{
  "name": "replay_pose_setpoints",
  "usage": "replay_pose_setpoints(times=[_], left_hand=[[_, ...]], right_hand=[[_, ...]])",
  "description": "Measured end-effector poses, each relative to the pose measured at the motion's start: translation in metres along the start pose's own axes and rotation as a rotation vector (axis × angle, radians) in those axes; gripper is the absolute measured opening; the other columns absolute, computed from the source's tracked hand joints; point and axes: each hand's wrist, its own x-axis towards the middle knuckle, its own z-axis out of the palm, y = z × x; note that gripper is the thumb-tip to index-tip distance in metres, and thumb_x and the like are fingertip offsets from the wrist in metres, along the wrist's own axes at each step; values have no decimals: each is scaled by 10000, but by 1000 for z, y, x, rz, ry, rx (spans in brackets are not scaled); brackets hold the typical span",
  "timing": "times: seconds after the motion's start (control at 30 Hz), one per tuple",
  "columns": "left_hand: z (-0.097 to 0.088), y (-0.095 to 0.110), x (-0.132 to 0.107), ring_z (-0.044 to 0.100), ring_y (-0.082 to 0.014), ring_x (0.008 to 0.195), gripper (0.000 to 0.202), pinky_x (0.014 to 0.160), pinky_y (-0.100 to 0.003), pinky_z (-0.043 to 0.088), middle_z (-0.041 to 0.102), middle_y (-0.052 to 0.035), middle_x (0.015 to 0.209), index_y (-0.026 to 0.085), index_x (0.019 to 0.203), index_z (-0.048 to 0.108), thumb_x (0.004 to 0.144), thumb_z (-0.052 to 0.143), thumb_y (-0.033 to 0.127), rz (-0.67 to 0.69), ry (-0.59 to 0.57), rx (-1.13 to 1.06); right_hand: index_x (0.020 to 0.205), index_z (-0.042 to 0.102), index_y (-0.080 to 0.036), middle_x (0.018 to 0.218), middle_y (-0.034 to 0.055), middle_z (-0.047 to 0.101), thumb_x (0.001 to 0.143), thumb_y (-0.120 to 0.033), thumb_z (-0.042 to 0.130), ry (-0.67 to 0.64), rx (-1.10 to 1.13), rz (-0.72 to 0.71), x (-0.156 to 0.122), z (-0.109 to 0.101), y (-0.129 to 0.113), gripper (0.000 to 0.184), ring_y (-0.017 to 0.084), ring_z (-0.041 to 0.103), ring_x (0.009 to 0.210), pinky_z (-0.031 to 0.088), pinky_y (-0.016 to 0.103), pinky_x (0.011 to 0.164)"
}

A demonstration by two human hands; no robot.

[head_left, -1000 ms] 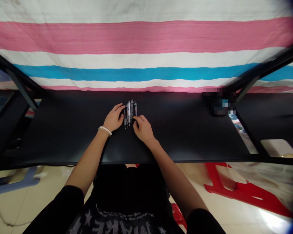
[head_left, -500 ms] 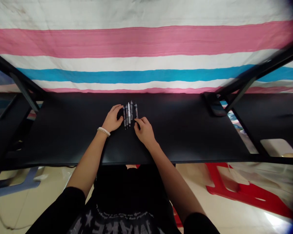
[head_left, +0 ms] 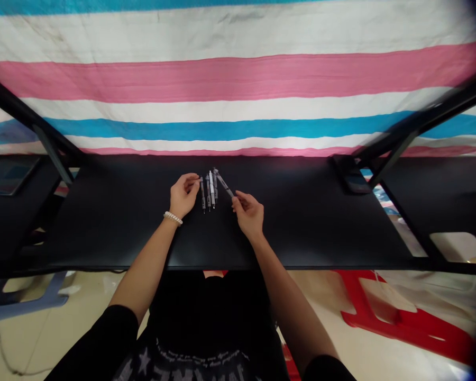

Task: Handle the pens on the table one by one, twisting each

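black tabletop [head_left: 103, 222] open both sides, right hand [head_left: 249, 214] pinching a pen [head_left: 223, 184], left hand [head_left: 184, 196] loose beside pens [head_left: 208, 193]

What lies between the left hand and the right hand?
The head view shows a row of pens between the left hand and right hand, plus one slanted pen.

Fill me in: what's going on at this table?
A person is handling pens at a black table. Their right hand pinches the near end of one pen, which slants away from the other pens lying side by side in a tight row. Their left hand, wearing a beaded bracelet, sits just left of that row.
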Motion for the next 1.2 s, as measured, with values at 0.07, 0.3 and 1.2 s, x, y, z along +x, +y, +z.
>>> replay_pose_setpoints(times=[0.07,0.3,1.2], left_hand=[[4,7,-2,747,-223,953,365,902,-405,585,742,-125,1063,169,1112,646,850,739,405,-136,23,-256],[1,23,-3,744,-169,906,399,828,-315,595,755,-42,982,217,1057,667,801,790,496,-275,-6,-627],[4,15,-6,683,-252,1198,320,1033,-439,551,751,-91,1166,207,1071,652,937,642,498,-307,80,-542]], right_hand=[[1025,755,-207,872,40,662,853,-456,686,-48,103,-21,-1,4,-9,311,128,594,617,527,297,557],[939,766,-202,749,9,640,864,-484,673,-308,190,-32,5,31,-24,307,115,553,618,461,266,560],[976,781,-251,997,65,718,886,-375,703,-300,147,-179,37,28,-17,171,187,707,868,617,370,762]])
